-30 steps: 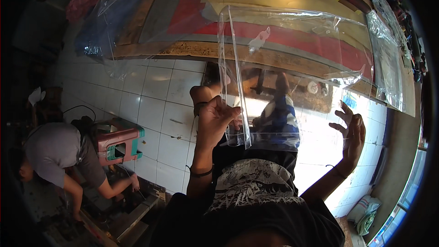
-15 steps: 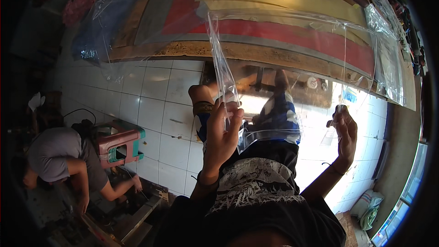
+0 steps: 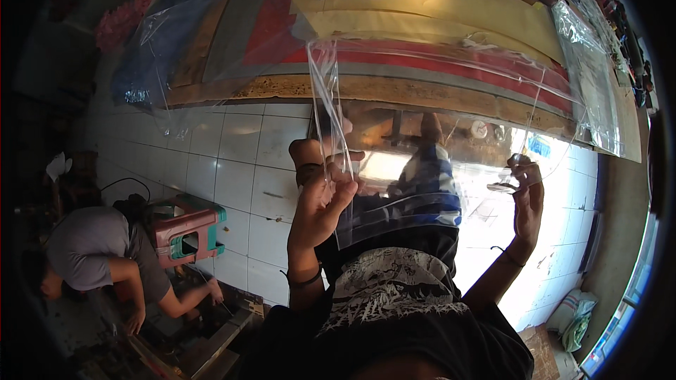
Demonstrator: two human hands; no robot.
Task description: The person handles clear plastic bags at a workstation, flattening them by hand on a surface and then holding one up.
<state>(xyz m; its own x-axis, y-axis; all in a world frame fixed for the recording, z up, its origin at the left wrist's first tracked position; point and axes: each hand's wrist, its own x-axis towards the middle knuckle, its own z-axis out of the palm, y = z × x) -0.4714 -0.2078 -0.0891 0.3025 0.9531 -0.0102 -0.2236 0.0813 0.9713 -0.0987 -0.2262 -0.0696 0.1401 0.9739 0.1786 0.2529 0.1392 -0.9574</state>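
Note:
A clear plastic sheet (image 3: pixel 394 193) hangs over the table's near edge, stretched between my two hands above my lap. On its left side, where the film is folded into a narrow strip, my left hand (image 3: pixel 326 200) is closed with thumb and fingers pinching it. At the right side my right hand (image 3: pixel 524 186) has its fingers curled round the sheet's edge. The far part of the film rests on the table, and its outline there is hard to make out. Through it my legs and the floor show.
Ahead stands a wooden-edged table (image 3: pixel 282 89) with a yellow panel (image 3: pixel 422 0) and red strips. More clear plastic (image 3: pixel 162 49) drapes over its left end. A pink and green stool (image 3: pixel 189 233) stands at left, beside a crouching person (image 3: pixel 91 246). A sack (image 3: pixel 574 317) lies at lower right.
My left hand has moved slightly left and down with the folded plastic. The right hand has risen a little. The sheet's near edge has dropped lower at left.

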